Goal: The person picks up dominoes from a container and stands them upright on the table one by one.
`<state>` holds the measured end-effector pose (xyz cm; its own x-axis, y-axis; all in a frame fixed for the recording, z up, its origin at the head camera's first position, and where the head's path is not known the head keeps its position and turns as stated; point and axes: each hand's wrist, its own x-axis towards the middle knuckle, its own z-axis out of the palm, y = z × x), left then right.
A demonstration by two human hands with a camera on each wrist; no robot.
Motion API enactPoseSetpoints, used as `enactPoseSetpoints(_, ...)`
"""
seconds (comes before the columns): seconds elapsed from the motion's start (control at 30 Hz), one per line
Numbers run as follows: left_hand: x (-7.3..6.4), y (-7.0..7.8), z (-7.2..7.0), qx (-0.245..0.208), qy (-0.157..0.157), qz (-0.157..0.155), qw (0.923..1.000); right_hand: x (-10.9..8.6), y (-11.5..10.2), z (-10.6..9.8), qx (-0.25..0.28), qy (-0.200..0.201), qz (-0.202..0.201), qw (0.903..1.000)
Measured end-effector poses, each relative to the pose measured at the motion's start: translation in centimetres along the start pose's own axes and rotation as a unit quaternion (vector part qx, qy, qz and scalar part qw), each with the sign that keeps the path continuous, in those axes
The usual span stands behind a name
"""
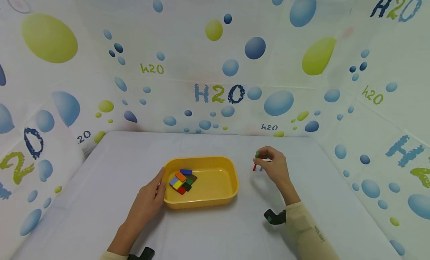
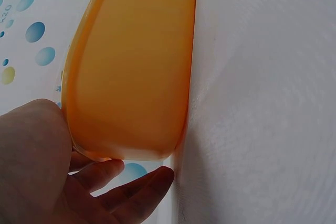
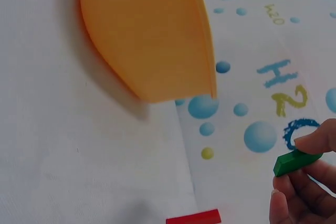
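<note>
While the right hand (image 1: 273, 164) pinches a small green block (image 3: 294, 163) between thumb and fingertips, right of centre in the head view, the left hand (image 1: 147, 198) rests its loosely extended fingers against the left end of a yellow tray (image 1: 215, 183), below the middle of that frame. A small cluster of coloured blocks (image 1: 182, 181), among them blue, orange, yellow, red and green ones, lies in the tray's left half, some overlapping. Just under the right hand, a red block (image 1: 254, 167) lies on the white tabletop (image 1: 215, 234) with a bluish block (image 1: 261, 169) beside it, partly hidden by the fingers. Across the upper frame hangs a white backdrop (image 1: 188, 36) printed with blue and green drops and "H2O".
</note>
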<state>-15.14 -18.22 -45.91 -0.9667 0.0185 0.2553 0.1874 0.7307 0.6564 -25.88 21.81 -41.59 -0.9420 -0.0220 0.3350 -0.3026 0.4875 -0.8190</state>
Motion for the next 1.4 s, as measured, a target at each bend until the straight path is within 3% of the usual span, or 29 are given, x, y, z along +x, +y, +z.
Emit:
enactPoseSetpoints(0.7, -0.1, 0.3, -0.2, -0.005, 0.002, 0.002, 1.0, 1.0, 4.5, -3.3, 0.002, 0.001, 0.055, 0.9985)
enactPoseSetpoints(1.1, -0.3, 0.3, -0.3, -0.011, 0.004, 0.008, 0.9999, 0.9, 6.8, -3.3, -0.034, -0.012, 0.107, 0.9936)
enactPoseSetpoints(1.4, 0.0, 0.1, -0.1, -0.004, 0.005, 0.007, 1.0, 0.8, 7.7, -3.0, -0.04, -0.032, 0.113, 0.9923)
